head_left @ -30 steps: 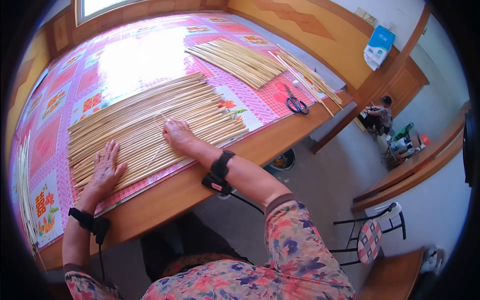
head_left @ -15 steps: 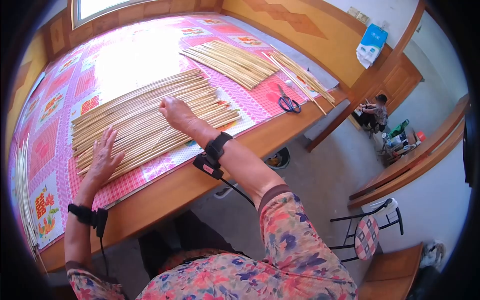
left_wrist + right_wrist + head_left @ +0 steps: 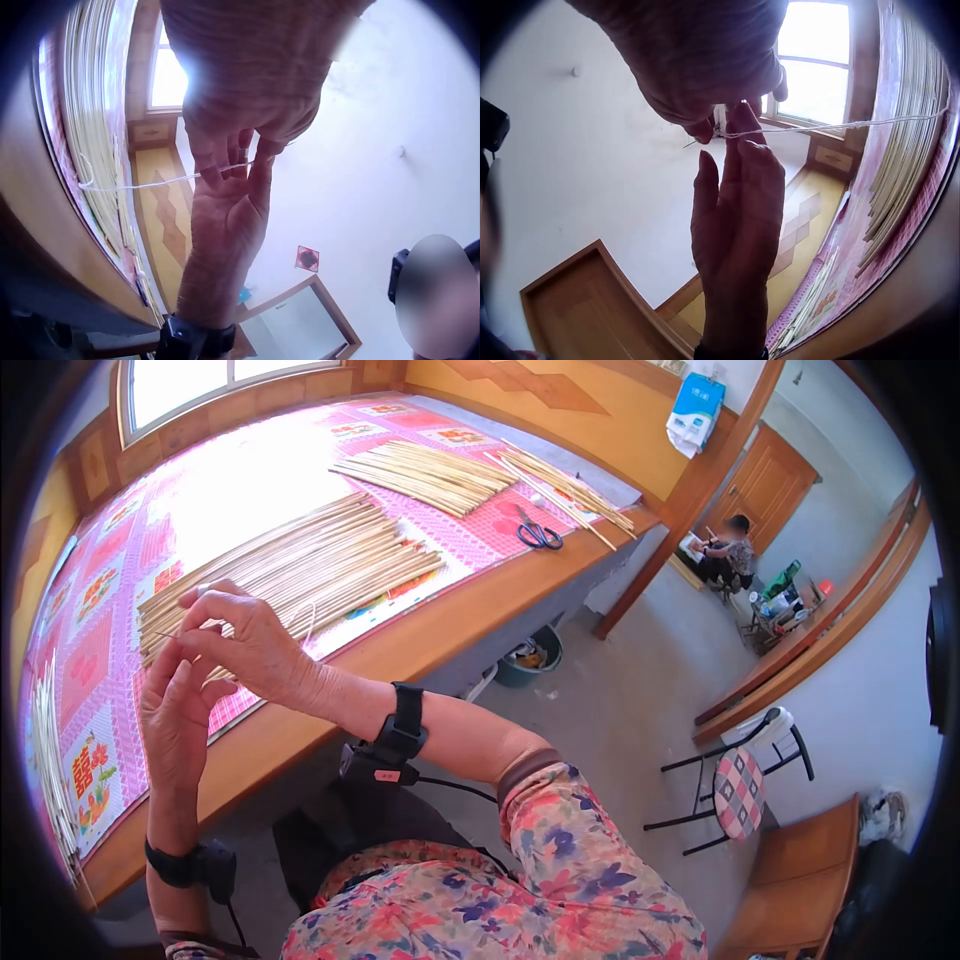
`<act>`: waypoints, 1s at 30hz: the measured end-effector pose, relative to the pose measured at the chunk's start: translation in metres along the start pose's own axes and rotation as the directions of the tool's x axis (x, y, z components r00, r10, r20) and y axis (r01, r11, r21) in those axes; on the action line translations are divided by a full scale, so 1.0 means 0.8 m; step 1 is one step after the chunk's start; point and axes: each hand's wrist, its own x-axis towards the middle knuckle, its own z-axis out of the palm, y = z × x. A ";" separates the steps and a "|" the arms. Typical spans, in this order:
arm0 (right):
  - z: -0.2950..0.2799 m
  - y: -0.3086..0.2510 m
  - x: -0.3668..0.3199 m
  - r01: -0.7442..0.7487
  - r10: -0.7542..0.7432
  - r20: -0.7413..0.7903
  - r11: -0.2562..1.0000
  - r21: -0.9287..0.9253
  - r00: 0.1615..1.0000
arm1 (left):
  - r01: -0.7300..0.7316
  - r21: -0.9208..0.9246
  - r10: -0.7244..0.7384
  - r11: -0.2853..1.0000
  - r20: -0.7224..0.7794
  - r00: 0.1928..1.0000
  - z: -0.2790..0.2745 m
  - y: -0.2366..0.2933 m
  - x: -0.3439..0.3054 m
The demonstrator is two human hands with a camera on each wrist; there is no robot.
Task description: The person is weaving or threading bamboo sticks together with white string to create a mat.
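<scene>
My right hand [image 3: 250, 645] is raised at the near left corner of the row of straw-coloured stalks [image 3: 290, 560]. Its thumb and forefinger pinch a thin needle [image 3: 166, 635], which sticks out past the fingertips. My left hand [image 3: 175, 720] is upright just below, its fingertips meeting the right hand's at the needle. White thread [image 3: 840, 125] runs from the fingers across to the stalks; a loop of thread [image 3: 310, 618] lies over them. In the right wrist view the left thumb stands apart from its fingers; I cannot tell whether the left fingers grip the thread.
A second bundle of stalks [image 3: 430, 475], dark-handled scissors [image 3: 540, 535] and several loose sticks [image 3: 570, 490] lie farther right on the patterned cloth. Thin pale strands [image 3: 48, 760] lie at the left. The wooden table edge [image 3: 400, 650] runs in front. Another person [image 3: 725, 555] sits beyond.
My right hand has come from over the middle of the stalks leftward to the left hand. The left hand has lifted off the stalks and turned upright. The head view has swung right.
</scene>
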 end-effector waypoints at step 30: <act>-0.175 -0.064 0.021 0.057 0.205 -0.483 0.879 0.473 0.851 | 0.102 0.788 -0.065 0.607 -0.079 0.995 -0.216 0.054 -0.085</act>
